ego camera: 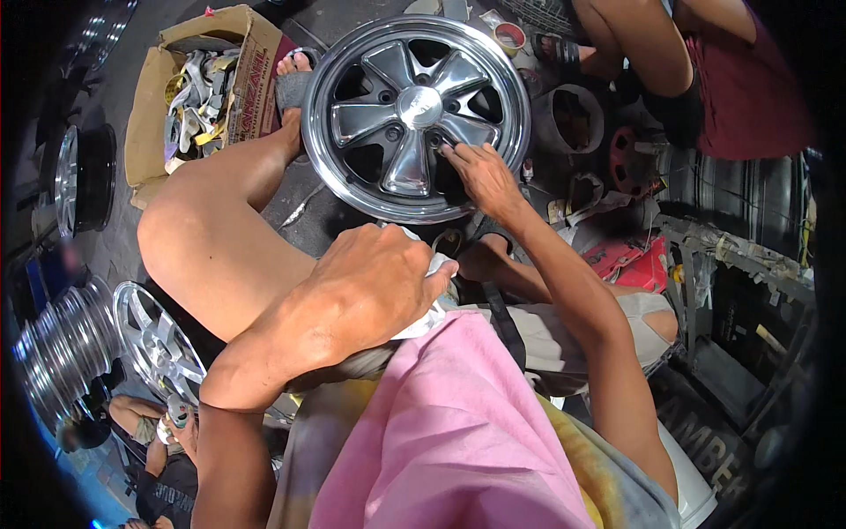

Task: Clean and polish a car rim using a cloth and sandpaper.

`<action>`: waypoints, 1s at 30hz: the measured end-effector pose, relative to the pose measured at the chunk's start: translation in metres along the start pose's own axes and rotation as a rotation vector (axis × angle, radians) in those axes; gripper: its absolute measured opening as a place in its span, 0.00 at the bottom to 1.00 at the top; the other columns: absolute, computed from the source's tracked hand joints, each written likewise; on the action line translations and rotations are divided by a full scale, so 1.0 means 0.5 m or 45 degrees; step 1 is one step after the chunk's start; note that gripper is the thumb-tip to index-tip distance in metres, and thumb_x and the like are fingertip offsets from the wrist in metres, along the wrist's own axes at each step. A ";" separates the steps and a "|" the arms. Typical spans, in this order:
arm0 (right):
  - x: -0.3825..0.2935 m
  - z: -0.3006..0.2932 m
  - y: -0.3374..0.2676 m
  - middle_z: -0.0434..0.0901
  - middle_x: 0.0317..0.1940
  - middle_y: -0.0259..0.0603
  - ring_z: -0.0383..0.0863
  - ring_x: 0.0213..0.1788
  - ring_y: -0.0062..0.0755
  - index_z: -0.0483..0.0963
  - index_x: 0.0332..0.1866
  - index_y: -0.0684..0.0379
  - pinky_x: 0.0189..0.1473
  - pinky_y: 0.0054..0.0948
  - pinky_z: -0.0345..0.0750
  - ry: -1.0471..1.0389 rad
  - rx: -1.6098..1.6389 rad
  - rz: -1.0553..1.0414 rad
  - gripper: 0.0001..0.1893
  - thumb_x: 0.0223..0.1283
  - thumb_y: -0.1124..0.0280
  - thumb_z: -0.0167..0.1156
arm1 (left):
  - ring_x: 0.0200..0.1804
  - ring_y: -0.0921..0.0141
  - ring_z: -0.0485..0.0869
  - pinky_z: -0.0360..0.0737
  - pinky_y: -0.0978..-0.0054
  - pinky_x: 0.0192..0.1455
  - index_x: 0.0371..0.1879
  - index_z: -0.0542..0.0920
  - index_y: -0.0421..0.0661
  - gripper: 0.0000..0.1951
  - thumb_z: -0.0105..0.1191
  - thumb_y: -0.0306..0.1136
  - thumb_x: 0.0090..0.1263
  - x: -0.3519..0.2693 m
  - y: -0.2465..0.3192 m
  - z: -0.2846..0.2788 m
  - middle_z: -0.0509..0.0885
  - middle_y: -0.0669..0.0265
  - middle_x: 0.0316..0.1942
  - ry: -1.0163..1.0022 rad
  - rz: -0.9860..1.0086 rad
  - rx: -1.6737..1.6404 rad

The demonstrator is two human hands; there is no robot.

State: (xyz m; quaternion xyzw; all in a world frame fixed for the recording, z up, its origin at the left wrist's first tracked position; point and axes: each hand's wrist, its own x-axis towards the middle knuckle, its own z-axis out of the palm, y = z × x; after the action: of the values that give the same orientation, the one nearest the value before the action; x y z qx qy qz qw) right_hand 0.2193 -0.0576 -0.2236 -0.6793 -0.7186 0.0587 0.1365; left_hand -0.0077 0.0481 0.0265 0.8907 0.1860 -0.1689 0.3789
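A polished five-spoke metal wheel rim [403, 198] lies face up on the floor before me, with a round cap [419, 106] at its hub. My right hand [482, 173] touches the rim near a lug hole, at the lower right of the hub; its fingertips are at a small dark object or the hole's edge, and I cannot tell which. My left hand [370, 284] is closed around a crumpled white cloth [423, 325], close to my body and just below the rim. Pink cloth [449, 423] covers my lap and front.
At upper left stands a cardboard box [149, 119] of scraps. More wheels [158, 344] lie left. A bucket [568, 119], a tape roll [509, 36] and a metal frame [733, 251] are right. One person [747, 86] sits at upper right, another [165, 483] at lower left.
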 end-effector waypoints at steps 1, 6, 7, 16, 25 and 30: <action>-0.010 -0.002 0.004 0.78 0.42 0.42 0.83 0.47 0.41 0.78 0.67 0.62 0.54 0.38 0.75 0.013 0.021 -0.019 0.24 0.65 0.79 0.57 | 0.32 0.44 0.87 0.84 0.49 0.41 0.29 0.88 0.36 0.23 0.57 0.45 0.79 0.000 -0.001 0.000 0.85 0.43 0.23 0.027 -0.013 0.021; 0.022 0.008 -0.009 0.79 0.46 0.43 0.83 0.50 0.42 0.77 0.68 0.62 0.57 0.39 0.74 -0.060 0.018 0.024 0.25 0.63 0.77 0.58 | 0.32 0.44 0.87 0.85 0.50 0.41 0.29 0.88 0.36 0.23 0.57 0.45 0.79 -0.002 0.003 0.005 0.85 0.44 0.23 0.012 -0.008 0.047; 0.032 0.011 -0.014 0.81 0.50 0.43 0.84 0.53 0.45 0.76 0.68 0.62 0.60 0.40 0.74 -0.120 0.037 0.059 0.26 0.62 0.74 0.59 | 0.32 0.43 0.87 0.84 0.50 0.41 0.29 0.88 0.36 0.23 0.57 0.45 0.79 -0.001 0.000 0.007 0.85 0.44 0.23 0.006 -0.001 0.040; 0.027 0.020 -0.017 0.79 0.44 0.44 0.84 0.49 0.42 0.77 0.66 0.63 0.53 0.41 0.74 -0.009 0.061 0.088 0.23 0.65 0.78 0.56 | 0.35 0.43 0.87 0.83 0.49 0.43 0.29 0.87 0.36 0.23 0.57 0.45 0.79 -0.002 0.000 0.007 0.85 0.43 0.24 -0.011 0.011 0.025; 0.028 0.024 -0.023 0.78 0.44 0.44 0.83 0.48 0.43 0.77 0.67 0.63 0.53 0.41 0.75 0.000 0.089 0.131 0.24 0.64 0.78 0.57 | 0.35 0.43 0.87 0.84 0.49 0.43 0.30 0.88 0.36 0.23 0.58 0.46 0.79 0.000 0.001 0.002 0.85 0.43 0.24 -0.032 -0.011 0.000; 0.003 -0.003 -0.014 0.78 0.44 0.44 0.83 0.47 0.46 0.76 0.69 0.62 0.56 0.43 0.74 -0.062 0.069 0.072 0.25 0.66 0.79 0.55 | 0.35 0.44 0.87 0.84 0.49 0.44 0.30 0.88 0.36 0.23 0.57 0.46 0.80 -0.001 -0.006 0.001 0.85 0.43 0.24 0.040 -0.059 0.026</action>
State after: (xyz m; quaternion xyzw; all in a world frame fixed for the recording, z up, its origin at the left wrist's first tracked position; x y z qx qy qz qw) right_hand 0.2127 -0.0566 -0.2203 -0.6938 -0.7004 0.0987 0.1356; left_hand -0.0098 0.0497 0.0246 0.8925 0.2108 -0.1656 0.3627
